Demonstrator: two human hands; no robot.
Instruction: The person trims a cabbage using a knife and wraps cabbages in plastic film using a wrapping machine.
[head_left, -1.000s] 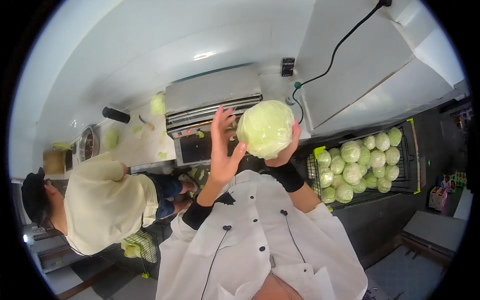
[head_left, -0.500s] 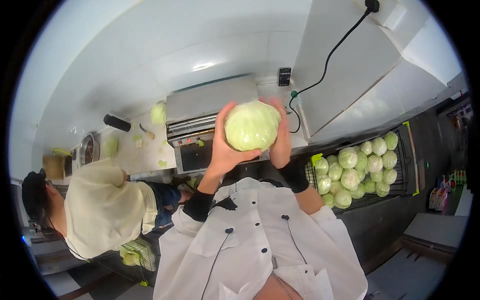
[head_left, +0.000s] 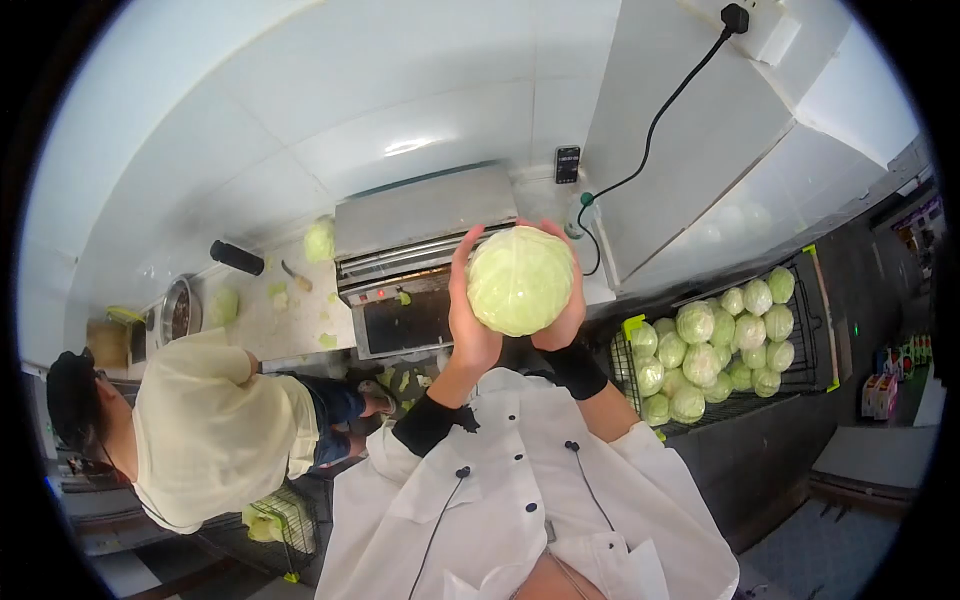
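A round, pale green cabbage (head_left: 520,281) is held up in front of my chest between both hands. My left hand (head_left: 472,315) wraps round its left side, with the fingers behind it. On the right side my right hand (head_left: 570,305) grips it, its fingers partly hidden behind the leaves. Just beyond the cabbage, on the counter, sits a metal wrapping machine (head_left: 425,215) with rollers, small lit red switches and a dark flat plate (head_left: 405,325). The cabbage covers the right part of that machine.
A wire basket (head_left: 825,330) to the right holds many cabbages (head_left: 722,330), several shiny with film. At the left a person (head_left: 225,420) in a cream top stands by the counter (head_left: 305,315), with leaf scraps, a knife (head_left: 296,276) and a metal bowl (head_left: 180,308). A phone (head_left: 567,164) leans by the wall; a cable (head_left: 655,120) hangs nearby.
Both hands have shifted the cabbage a little right and down. It has turned, so a rib pattern now faces up where a glossy side showed before. The view has shifted slightly.
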